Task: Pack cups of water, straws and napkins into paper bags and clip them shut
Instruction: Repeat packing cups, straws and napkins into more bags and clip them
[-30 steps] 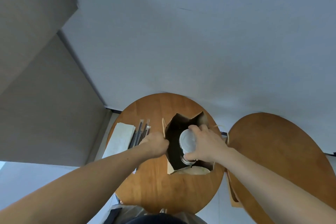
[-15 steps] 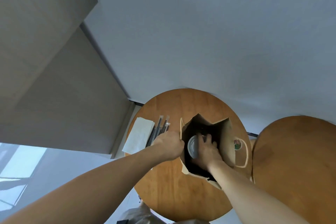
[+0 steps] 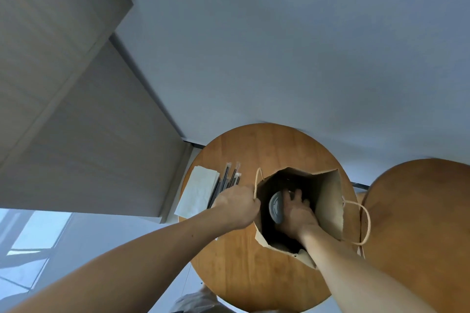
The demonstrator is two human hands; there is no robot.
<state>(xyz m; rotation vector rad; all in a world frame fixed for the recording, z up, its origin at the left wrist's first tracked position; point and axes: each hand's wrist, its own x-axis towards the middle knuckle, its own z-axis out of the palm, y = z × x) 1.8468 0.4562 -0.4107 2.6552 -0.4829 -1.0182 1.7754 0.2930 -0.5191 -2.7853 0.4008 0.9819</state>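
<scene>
Cup (image 3: pixel 276 207) deep in bag (image 3: pixel 328 201), R hand (image 3: pixel 296 213) wrapped round it, L hand (image 3: pixel 237 207) pinching rim open; tilted release could tip it & spill.

Both arms are bare from the hands to the picture's edge, with no sleeve in view; the left forearm (image 3: pixel 152 249) looks broad and widens toward the lower corner, as the wide lens draws it; the right forearm (image 3: pixel 356 274) looks slimmer and narrows to the wrist; the left hand (image 3: pixel 236 207) shows its back and a ridge of knuckles; the right hand (image 3: pixel 296 213) shows its back and fingers; a fold of creased grey cloth (image 3: pixel 198 303) lies at the bottom edge, which garment I cannot tell.
</scene>
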